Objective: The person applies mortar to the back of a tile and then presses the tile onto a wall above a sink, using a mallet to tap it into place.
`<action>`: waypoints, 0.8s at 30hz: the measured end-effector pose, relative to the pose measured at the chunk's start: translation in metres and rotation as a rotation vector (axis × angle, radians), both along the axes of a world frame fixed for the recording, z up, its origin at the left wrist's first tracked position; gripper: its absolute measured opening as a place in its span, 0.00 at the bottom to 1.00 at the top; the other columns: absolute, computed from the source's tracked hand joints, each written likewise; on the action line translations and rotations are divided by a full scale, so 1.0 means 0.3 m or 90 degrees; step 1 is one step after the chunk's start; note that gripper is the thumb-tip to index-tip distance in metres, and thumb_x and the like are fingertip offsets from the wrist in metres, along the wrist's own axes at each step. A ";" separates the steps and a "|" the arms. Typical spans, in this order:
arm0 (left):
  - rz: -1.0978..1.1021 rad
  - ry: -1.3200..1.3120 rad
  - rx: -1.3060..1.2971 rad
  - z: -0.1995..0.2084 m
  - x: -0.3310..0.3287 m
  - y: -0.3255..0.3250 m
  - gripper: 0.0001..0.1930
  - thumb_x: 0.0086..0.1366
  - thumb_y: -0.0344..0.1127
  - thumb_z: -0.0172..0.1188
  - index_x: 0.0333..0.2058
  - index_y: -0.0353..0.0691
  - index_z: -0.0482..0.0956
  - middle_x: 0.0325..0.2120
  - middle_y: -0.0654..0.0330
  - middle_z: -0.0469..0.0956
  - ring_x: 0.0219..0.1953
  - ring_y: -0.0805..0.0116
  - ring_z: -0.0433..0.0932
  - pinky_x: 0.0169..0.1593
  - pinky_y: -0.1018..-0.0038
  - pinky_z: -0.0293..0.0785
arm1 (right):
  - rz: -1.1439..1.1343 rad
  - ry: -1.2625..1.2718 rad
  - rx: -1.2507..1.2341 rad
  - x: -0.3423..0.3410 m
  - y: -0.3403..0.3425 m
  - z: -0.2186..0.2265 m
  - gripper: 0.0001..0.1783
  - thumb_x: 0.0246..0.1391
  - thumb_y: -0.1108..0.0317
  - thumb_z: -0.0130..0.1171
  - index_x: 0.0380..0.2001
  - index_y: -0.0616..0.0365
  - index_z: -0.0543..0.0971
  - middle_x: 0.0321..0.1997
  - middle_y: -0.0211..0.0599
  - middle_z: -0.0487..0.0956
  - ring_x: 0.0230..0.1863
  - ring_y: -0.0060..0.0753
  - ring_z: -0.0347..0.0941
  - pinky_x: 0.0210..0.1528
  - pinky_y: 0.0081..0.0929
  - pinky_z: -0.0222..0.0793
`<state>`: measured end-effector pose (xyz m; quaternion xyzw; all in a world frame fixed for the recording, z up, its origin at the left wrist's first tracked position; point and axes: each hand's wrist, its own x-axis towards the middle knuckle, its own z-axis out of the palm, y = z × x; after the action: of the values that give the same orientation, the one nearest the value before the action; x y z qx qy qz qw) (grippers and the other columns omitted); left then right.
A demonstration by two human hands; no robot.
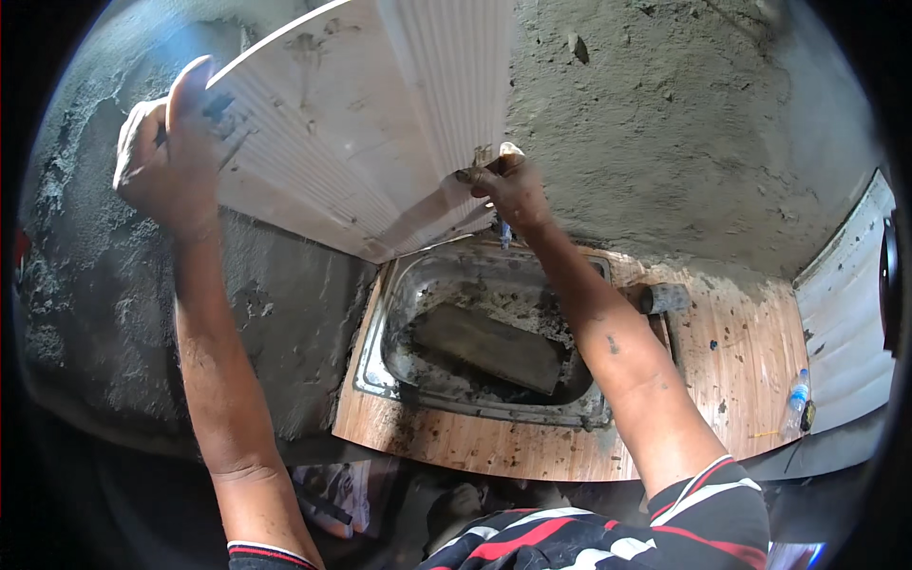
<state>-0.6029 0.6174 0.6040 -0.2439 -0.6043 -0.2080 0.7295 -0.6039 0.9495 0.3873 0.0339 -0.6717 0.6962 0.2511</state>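
Observation:
A large, glossy white wall tile (332,123) with ribbed bands leans in the corner above the sink, tilted, its lowest corner near the sink's back left. Smudges of mortar mark its face. My left hand (171,157) is at its upper left edge, thumb raised and fingers curled; the hand is slightly blurred. At the tile's right edge, my right hand (513,190) closes its fingers in a pinch, and some fingertips are hidden. My right forearm reaches across the steel sink (375,375), where a dark, mortar-smeared slab (489,347) lies.
A wooden-look countertop (741,347) surrounds the sink, spotted with mortar. On it are a grey cylindrical piece (665,298) and a plastic bottle (796,399). Rough grey plaster covers the back wall (655,161) and the left wall (285,313). A whitish panel (845,275) bounds the right end.

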 end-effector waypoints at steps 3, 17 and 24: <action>-0.012 -0.023 0.042 -0.021 0.049 0.008 0.14 0.68 0.46 0.68 0.33 0.41 0.90 0.23 0.68 0.82 0.24 0.81 0.75 0.34 0.78 0.73 | -0.014 -0.010 0.004 0.034 -0.019 0.027 0.15 0.50 0.67 0.77 0.35 0.66 0.84 0.29 0.33 0.82 0.28 0.19 0.74 0.33 0.25 0.71; -0.076 -0.115 0.278 -0.118 0.190 -0.080 0.14 0.69 0.43 0.68 0.33 0.36 0.89 0.24 0.65 0.82 0.24 0.78 0.76 0.30 0.77 0.73 | -0.045 -0.037 0.057 0.186 -0.121 -0.001 0.13 0.59 0.70 0.71 0.43 0.65 0.81 0.40 0.35 0.86 0.41 0.21 0.80 0.45 0.27 0.76; -0.174 0.057 0.189 -0.265 0.202 -0.220 0.07 0.69 0.26 0.61 0.32 0.31 0.84 0.24 0.56 0.78 0.25 0.68 0.76 0.27 0.74 0.73 | -0.010 0.074 -0.018 0.229 -0.159 -0.141 0.16 0.57 0.74 0.71 0.45 0.66 0.77 0.41 0.38 0.85 0.44 0.25 0.82 0.50 0.27 0.79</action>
<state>-0.5423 0.5513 0.5244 -0.2225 -0.4952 -0.3806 0.7486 -0.5353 0.9017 0.3450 0.0653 -0.6465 0.7005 0.2953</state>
